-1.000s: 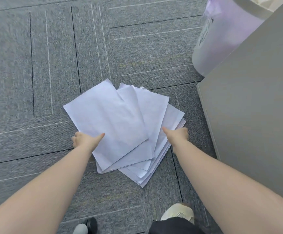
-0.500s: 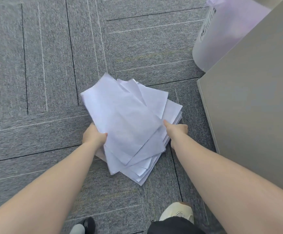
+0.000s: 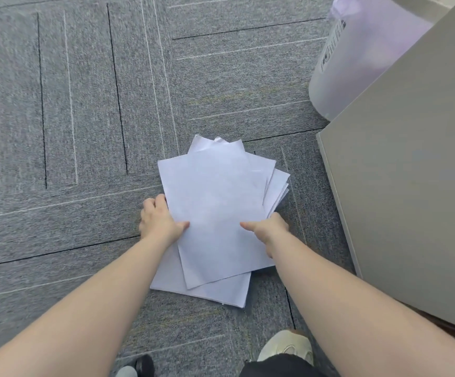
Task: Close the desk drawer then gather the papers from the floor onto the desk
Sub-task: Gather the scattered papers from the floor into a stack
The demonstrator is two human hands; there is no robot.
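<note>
Gripping the stack from both sides, the left hand (image 3: 159,221) has its thumb laid on the top sheet and its fingers curled round the left edge, while the right hand (image 3: 271,229) pinches the right edge the same way, thumb on top and fingers tucked beneath. The papers (image 3: 215,213) sit between them as a loose, uneven pile on the grey carpet floor (image 3: 85,131), close to the near corner of the pale cabinet side (image 3: 405,186), with a white bin (image 3: 356,63) beyond it. Those sheets look light, limp and slippery against one another; corners fan out at the far end. Holding midway along both long edges, squeezing inward and supporting underneath, seems the safest way to keep them together.
</note>
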